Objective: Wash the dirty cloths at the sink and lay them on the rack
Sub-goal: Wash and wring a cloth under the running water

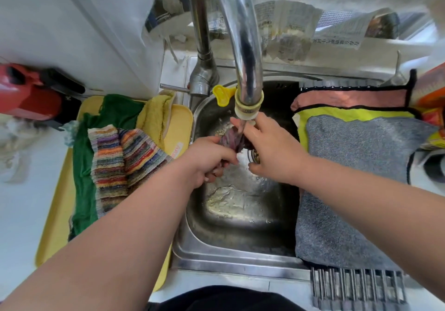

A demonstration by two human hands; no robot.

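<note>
Rinsing over the stainless steel sink basin [216, 260]; the slatted metal rack [356, 286] alongside holds seemingly washed cloths, the yellow plastic tray [57, 214] waiting ones. Left hand [207, 159] and right hand [272, 151] clamp the bunched purple cloth [232, 139] under the chrome tap [243, 45].

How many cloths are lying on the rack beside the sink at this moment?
3 on the rack: a pink cloth farthest back, a yellow cloth overlapping it, and a grey cloth nearest, on top. Others could be hidden beneath.
</note>
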